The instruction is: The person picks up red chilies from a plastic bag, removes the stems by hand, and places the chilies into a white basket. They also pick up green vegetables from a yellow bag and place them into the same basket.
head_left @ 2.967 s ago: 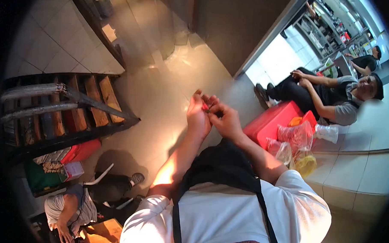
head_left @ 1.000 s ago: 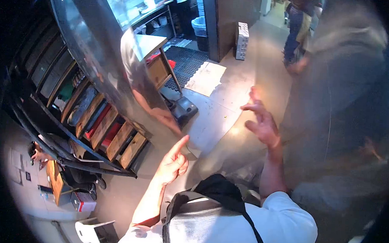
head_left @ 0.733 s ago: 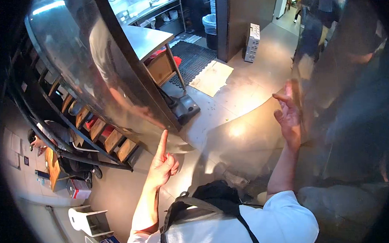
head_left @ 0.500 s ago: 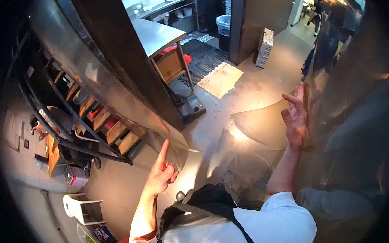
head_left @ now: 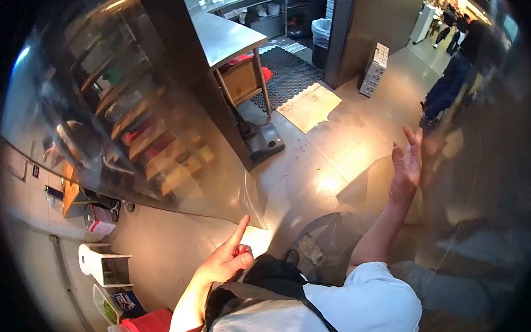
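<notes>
My left hand (head_left: 227, 259) is raised in front of my body, index finger stretched out and the other fingers curled, holding nothing. Its fingertip is by the lower corner of a clear plastic curtain strip (head_left: 218, 190) hanging on the left; contact cannot be made out for sure. On the other side, my right hand (head_left: 407, 171) is lifted with its fingers apart, against or just beside another clear plastic sheet (head_left: 475, 191). Nothing is in its grasp. A dark apron (head_left: 273, 270) lies over my front.
Ahead lie a flattened cardboard sheet (head_left: 308, 108) and a black rubber mat (head_left: 289, 73) by a steel table (head_left: 229, 39). A grey crate (head_left: 374, 70) stands by the wall. A person in dark clothes (head_left: 446, 93) is beyond the right sheet. White stool (head_left: 104, 266) at lower left.
The left plastic strip now spreads over the wooden shelves and the person at left. My left hand is lower and further right. The person in dark clothes shows more fully.
</notes>
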{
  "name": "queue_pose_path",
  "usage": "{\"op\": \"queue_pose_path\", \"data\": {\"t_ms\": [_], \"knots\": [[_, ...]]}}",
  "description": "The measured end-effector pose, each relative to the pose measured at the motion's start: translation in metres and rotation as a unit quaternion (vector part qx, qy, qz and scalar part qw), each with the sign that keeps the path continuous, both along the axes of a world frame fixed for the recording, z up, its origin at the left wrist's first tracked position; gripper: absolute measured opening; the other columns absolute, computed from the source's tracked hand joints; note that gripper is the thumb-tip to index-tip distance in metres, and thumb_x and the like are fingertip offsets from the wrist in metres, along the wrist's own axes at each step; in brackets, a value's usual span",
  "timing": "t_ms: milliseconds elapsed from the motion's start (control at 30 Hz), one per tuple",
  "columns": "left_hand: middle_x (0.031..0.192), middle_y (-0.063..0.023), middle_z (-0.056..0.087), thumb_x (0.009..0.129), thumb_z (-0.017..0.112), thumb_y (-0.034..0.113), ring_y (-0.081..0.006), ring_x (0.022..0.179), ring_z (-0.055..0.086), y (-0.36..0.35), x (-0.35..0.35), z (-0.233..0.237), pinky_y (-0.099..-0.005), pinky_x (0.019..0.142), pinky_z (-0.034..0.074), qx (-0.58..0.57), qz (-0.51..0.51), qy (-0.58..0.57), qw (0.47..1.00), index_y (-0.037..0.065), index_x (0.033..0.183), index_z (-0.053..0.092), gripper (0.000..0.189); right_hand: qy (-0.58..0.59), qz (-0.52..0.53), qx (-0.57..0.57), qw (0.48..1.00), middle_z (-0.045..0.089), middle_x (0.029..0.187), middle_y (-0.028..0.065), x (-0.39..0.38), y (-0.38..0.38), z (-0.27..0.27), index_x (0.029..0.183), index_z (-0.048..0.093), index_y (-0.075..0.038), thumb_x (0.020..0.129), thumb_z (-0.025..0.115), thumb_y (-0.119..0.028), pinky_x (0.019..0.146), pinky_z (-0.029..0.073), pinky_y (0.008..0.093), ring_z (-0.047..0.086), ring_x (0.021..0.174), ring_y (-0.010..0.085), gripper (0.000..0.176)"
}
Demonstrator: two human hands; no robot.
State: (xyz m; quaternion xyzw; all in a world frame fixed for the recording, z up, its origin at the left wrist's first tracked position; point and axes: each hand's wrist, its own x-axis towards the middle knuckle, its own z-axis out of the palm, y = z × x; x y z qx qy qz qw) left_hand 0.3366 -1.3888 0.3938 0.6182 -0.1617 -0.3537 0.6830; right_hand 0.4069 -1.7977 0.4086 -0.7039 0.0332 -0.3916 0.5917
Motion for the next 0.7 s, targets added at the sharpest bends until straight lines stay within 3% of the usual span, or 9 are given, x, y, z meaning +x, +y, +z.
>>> {"op": "queue_pose_path", "data": {"t_ms": [100,200,333,433,500,600,700], "knots": [[0.067,0.0002,0.041,0.095,0.047,0.001,-0.01,0.059,0.038,0.001,-0.002,-0.001,-0.0249,0.057,0.036,-0.008,0.021,0.007,1.0,0.02,0.153,-0.007,0.082,0.035,-0.034,0.013,0.999,-0.001,0.157,0.0246,-0.007,0.001,0.004,0.138,0.046,-0.008,0.092,0.063,-0.029,0.112,0.022,0.0434,0.017,0.144,0.0327,0.053],[0.066,0.0004,0.04,0.096,0.049,0.006,-0.0097,0.059,0.038,0.004,-0.003,0.001,-0.0247,0.056,0.036,-0.03,0.028,0.008,0.999,0.019,0.153,-0.003,0.078,0.021,-0.034,0.005,0.999,0.011,0.156,0.0232,-0.018,0.01,0.001,0.138,0.044,-0.005,0.093,0.061,-0.022,0.115,0.011,0.0409,0.01,0.146,0.03,0.051],[0.065,0.0002,0.04,0.098,0.054,0.023,-0.0091,0.057,0.037,0.032,-0.008,-0.015,-0.0236,0.054,0.034,-0.043,0.056,-0.025,0.997,0.013,0.151,0.02,0.064,-0.005,-0.012,0.061,0.998,0.025,0.152,0.0196,-0.032,0.025,-0.012,0.136,0.046,-0.004,0.092,0.064,-0.021,0.113,0.021,0.037,0.025,0.14,0.0267,0.05],[0.064,-0.0003,0.04,0.096,0.055,0.034,-0.0088,0.054,0.035,0.065,-0.012,-0.022,-0.0233,0.05,0.032,-0.16,0.125,0.021,0.979,0.006,0.138,0.041,0.052,0.019,-0.025,0.08,0.996,0.038,0.143,0.0165,-0.042,0.057,-0.021,0.132,0.048,-0.002,0.091,0.066,-0.021,0.11,0.027,0.0352,0.037,0.133,0.025,0.049],[0.063,-0.0008,0.041,0.097,0.053,0.035,-0.009,0.051,0.033,0.099,-0.017,-0.032,-0.0235,0.047,0.031,-0.194,0.154,0.038,0.968,0.004,0.129,0.046,0.046,0.049,-0.015,0.094,0.994,0.05,0.133,0.0143,-0.047,0.092,-0.022,0.128,0.05,0.001,0.09,0.067,-0.021,0.108,0.029,0.0363,0.041,0.129,0.0261,0.047],[0.061,0.0,0.038,0.099,0.049,0.035,-0.009,0.046,0.029,0.155,-0.031,-0.04,-0.0236,0.043,0.028,-0.198,0.23,0.059,0.951,0.003,0.115,0.05,0.036,0.081,-0.012,0.039,0.996,0.056,0.126,0.0122,-0.055,0.156,-0.01,0.119,0.057,0.001,0.09,0.067,-0.017,0.104,0.034,0.034,0.047,0.121,0.0222,0.036],[0.061,0.001,0.035,0.101,0.046,0.033,-0.0084,0.045,0.027,0.22,-0.049,-0.053,-0.0231,0.041,0.025,-0.205,0.296,0.097,0.928,0.005,0.106,0.051,0.029,0.063,0.02,0.069,0.995,0.062,0.112,0.0114,-0.062,0.214,0.01,0.111,0.062,0.002,0.089,0.067,-0.015,0.096,0.039,0.0303,0.054,0.11,0.0182,0.028]]}}
